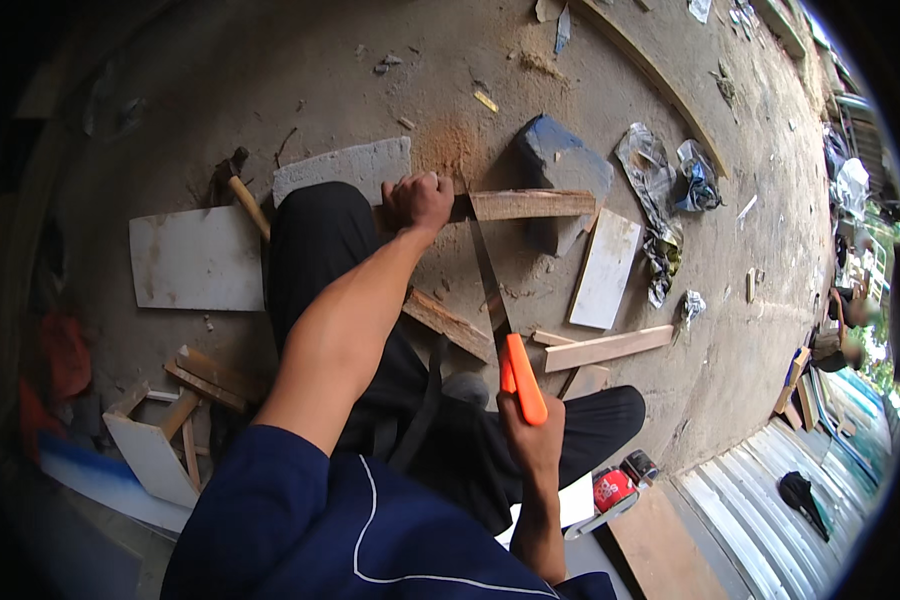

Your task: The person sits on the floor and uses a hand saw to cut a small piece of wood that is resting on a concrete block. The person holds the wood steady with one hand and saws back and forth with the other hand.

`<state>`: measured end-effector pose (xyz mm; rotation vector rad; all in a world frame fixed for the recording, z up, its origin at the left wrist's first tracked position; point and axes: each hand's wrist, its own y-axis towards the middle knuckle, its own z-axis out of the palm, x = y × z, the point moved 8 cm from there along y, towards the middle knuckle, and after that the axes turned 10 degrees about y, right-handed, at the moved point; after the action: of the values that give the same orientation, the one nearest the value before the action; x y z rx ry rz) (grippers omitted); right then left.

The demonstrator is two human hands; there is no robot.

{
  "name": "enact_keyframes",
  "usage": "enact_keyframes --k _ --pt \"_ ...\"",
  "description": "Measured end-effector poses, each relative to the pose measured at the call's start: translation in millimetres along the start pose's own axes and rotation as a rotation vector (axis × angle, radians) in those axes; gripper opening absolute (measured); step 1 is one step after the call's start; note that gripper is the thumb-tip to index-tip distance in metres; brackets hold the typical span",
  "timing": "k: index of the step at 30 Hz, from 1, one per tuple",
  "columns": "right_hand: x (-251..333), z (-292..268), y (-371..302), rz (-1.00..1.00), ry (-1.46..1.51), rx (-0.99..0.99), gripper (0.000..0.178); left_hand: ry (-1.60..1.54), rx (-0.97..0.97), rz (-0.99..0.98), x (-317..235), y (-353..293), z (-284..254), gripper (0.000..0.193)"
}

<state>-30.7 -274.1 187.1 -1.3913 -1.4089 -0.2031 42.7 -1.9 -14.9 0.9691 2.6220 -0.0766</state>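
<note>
My right hand [532, 430] is closed round the orange handle [525, 382] of a handsaw. The saw's long dark blade [488, 265] points away from me and crosses a short, rough piece of wood [535, 205]. My left hand [420, 202] grips that wood just left of the blade, fingers wrapped over it. The wood's right end lies over a worn blue-and-grey block [570, 165]. Reddish sawdust [448, 140] is spread on the ground beyond my left hand. How deep the blade sits in the wood I cannot tell.
A hammer [250, 208] and white boards [198, 258] lie at left. Offcuts [610, 348] and a white slab [606, 268] are right of the saw. Crumpled plastic [650, 170] lies farther right, a red power tool [615, 490] near my right forearm, corrugated sheets [760, 500] lower right.
</note>
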Motion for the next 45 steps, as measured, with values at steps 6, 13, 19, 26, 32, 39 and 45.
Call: enact_keyframes --k 6,13,19,26,32,39,45 --pt "-28.1 35.1 87.1 0.032 0.035 -0.086 0.025 -0.015 -0.018 0.043 -7.9 -5.1 4.0 0.024" --pt "-4.4 -0.5 -1.3 -0.012 -0.026 -0.007 0.020 0.015 0.017 0.001 1.3 -5.4 -0.3 0.024" --pt "-24.5 29.0 57.3 -0.037 0.033 -0.072 0.027 0.001 0.033 0.024 -8.9 -1.5 0.6 0.023" --pt "-20.3 31.3 31.0 0.016 0.037 0.009 0.020 -0.006 0.076 0.049 -2.2 -18.0 1.5 0.022" --pt "-19.3 11.9 -9.9 0.055 0.126 -0.011 0.017 -0.035 0.015 0.055 -4.9 -20.0 -4.9 0.022" --pt "-31.4 39.8 25.5 -0.092 0.051 -0.004 0.022 -0.009 0.005 0.071 -7.6 -19.4 -6.5 0.024" --pt "-9.9 26.3 44.6 -0.186 0.009 -0.062 0.024 0.020 -0.018 0.038 -9.7 -4.9 -10.5 0.027"
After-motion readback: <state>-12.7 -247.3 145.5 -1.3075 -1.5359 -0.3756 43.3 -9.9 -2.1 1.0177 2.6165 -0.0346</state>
